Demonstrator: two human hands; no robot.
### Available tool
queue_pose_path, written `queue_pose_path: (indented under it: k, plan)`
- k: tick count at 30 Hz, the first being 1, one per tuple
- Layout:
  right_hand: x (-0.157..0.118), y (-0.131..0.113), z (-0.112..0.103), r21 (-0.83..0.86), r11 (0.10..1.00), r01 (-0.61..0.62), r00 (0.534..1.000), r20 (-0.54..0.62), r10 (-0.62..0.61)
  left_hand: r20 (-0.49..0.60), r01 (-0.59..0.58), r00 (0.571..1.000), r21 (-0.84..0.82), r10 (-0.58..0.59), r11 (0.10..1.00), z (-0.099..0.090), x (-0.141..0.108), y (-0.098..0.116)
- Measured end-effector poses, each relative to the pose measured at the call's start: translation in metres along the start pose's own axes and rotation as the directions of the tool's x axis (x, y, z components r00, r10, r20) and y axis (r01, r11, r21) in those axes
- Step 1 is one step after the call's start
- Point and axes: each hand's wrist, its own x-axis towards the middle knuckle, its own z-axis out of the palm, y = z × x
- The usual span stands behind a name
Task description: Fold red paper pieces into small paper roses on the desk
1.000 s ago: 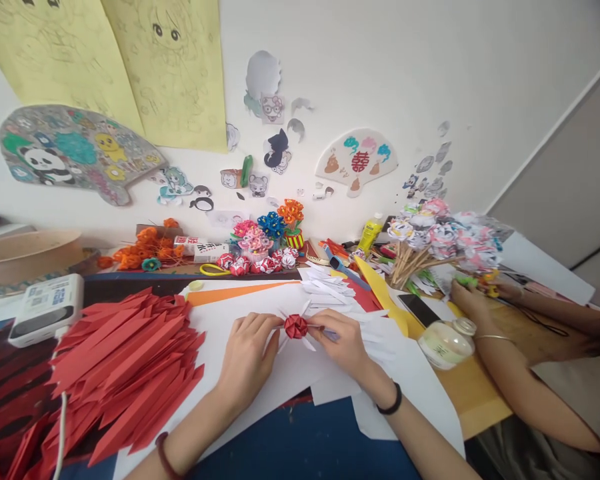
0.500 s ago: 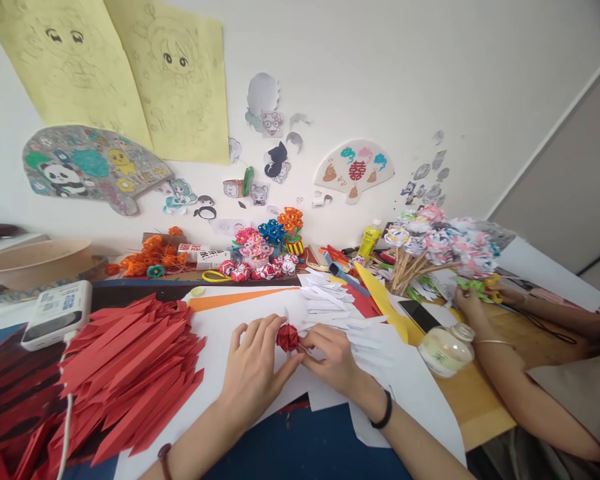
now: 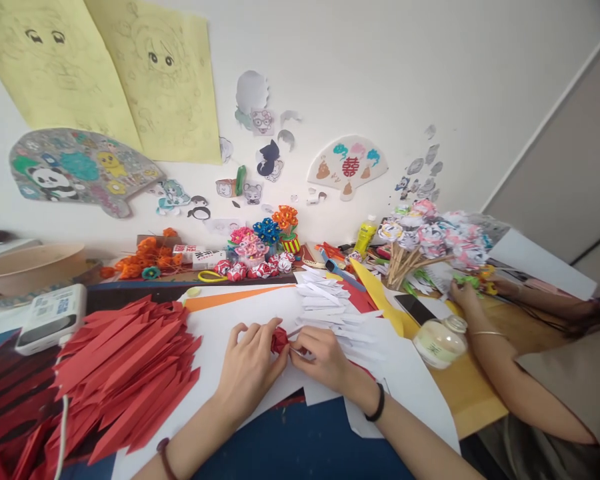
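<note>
Ctr frame: L hand [image 3: 253, 363], part-curled, pinches red paper ball [image 3: 279, 341]; R hand [image 3: 323, 358], fingertips bunched beside it, grip unclear. Prob. tucking step; next move needs steady L pinch.

One head-worn camera looks from above and behind the person's left hand [image 3: 247, 363] and right hand [image 3: 323, 357], facing forward and down over the tabletop [image 3: 480, 397] to the wall [image 3: 420, 80] beyond them. It sits close enough that both forearms [image 3: 195, 430] cross the bottom edge, yet views widely enough to include a co-worker's arm [image 3: 503, 373] right of the hands.
</note>
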Motion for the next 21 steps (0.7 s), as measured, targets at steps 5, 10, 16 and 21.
queue_pose_path:
  k: [5, 10, 16, 21]
  plan:
    - [0.0016, -0.0027, -0.0012, 0.017, 1.000, 0.005, 1.000, 0.014, -0.006, 0.003, 0.023, 1.000, 0.021, -0.023, 1.000, 0.0010, 0.0004, 0.0035]
    - [0.0042, -0.0059, -0.0025, 0.020, 1.000, 0.014, 1.000, 0.010, -0.015, 0.002, 0.011, 1.000, 0.055, -0.011, 0.998, -0.0001, 0.0016, 0.0034]
    - [0.0058, -0.0078, -0.0026, 0.010, 1.000, 0.025, 1.000, 0.001, -0.025, 0.014, 0.006, 1.000, 0.080, -0.007, 0.997, 0.0000, 0.0005, 0.0039]
    - [0.0047, -0.0078, -0.0045, 0.020, 1.000, 0.000, 1.000, 0.006, 0.000, 0.058, 0.050, 0.997, 0.013, -0.051, 0.999, 0.0012, -0.0005, 0.0031]
